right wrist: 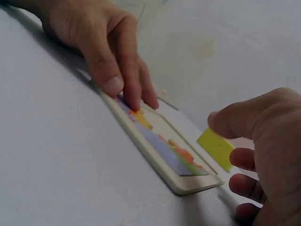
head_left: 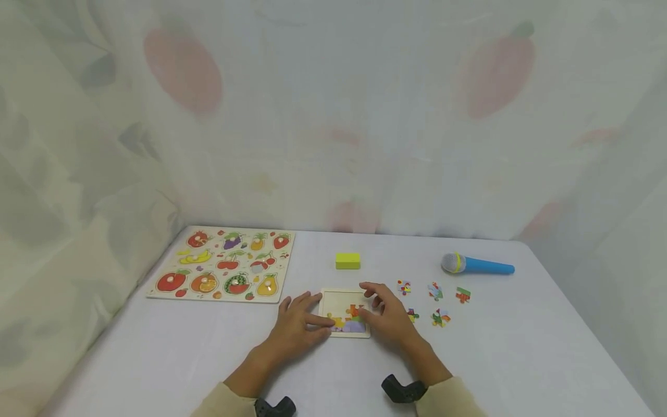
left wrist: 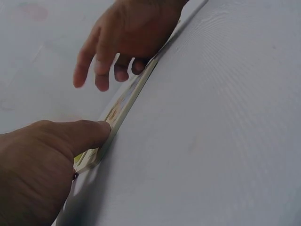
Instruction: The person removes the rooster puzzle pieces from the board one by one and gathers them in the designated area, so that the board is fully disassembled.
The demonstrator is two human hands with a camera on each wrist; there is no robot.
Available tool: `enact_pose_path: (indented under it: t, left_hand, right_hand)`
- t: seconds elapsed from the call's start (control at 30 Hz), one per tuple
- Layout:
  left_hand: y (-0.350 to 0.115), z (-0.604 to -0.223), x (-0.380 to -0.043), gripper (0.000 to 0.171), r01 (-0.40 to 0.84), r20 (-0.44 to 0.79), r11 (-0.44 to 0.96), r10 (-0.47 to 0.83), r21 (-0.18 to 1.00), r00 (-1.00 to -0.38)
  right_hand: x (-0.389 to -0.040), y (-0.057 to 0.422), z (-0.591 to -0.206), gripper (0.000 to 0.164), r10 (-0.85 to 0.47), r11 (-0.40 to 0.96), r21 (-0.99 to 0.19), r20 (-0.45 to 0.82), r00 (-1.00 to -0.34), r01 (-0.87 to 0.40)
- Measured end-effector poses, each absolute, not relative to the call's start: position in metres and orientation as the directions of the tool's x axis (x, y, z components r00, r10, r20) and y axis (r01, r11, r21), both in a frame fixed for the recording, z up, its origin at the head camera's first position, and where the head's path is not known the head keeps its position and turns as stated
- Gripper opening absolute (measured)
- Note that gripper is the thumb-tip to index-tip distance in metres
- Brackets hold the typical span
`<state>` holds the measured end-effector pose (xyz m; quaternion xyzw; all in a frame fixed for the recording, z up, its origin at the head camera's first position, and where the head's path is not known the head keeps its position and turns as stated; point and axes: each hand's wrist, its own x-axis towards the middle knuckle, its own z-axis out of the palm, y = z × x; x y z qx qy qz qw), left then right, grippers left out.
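Note:
A small wooden puzzle tray [head_left: 341, 295] lies on the table between the two hands. Several joined jigsaw pieces [head_left: 350, 325] fill its lower part, with yellow, lilac, orange and green on them. My left hand [head_left: 294, 330] rests at the tray's left side, its fingertips on the rim and on the pieces in the lower left corner. Over the tray's right edge hovers my right hand [head_left: 391, 315], fingers loosely bent and apart, nothing between them. In the right wrist view the right fingers [right wrist: 242, 184] stand off the tray's corner.
Several loose jigsaw pieces [head_left: 435, 291] are spread right of the tray. Behind it stands a yellow-green block [head_left: 347, 261]. A fruit peg board [head_left: 224, 263] lies at the back left, and a blue toy microphone [head_left: 479, 265] at the back right. Pale curtains [head_left: 344, 116] surround the table.

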<state>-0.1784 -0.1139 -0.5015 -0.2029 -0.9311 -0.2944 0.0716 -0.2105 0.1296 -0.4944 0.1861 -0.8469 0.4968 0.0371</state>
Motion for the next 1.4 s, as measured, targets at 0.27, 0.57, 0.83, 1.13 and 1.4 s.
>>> enact_pose_path:
  t: [0.27, 0.57, 0.83, 1.13, 1.4]
  left_hand:
    - [-0.115, -0.503, -0.179, 0.016, 0.414, 0.252, 0.745, 0.329, 0.523, -0.910]
    - [-0.114, -0.504, -0.179, 0.016, 0.413, 0.251, 0.742, 0.328, 0.528, -0.911]
    - [-0.115, -0.505, -0.179, 0.016, 0.423, 0.262, 0.743, 0.333, 0.519, -0.906]
    - [-0.114, -0.504, -0.179, 0.016, 0.426, 0.267, 0.746, 0.333, 0.512, -0.904]
    - [-0.114, -0.503, -0.179, 0.016, 0.429, 0.272, 0.743, 0.333, 0.513, -0.903]
  right_hand:
    - [-0.210, 0.128, -0.501, 0.056, -0.368, 0.500, -0.779, 0.204, -0.907, -0.378]
    - [-0.210, 0.126, -0.499, 0.056, -0.428, 0.564, -0.716, 0.171, -0.887, -0.410]
    - [-0.210, 0.123, -0.496, 0.060, -0.439, 0.631, -0.658, 0.135, -0.889, -0.411]
    - [-0.209, 0.119, -0.493, 0.058, -0.444, 0.669, -0.621, 0.105, -0.890, -0.407]
    - [-0.208, 0.119, -0.495, 0.055, -0.454, 0.644, -0.618, 0.165, -0.875, -0.451]
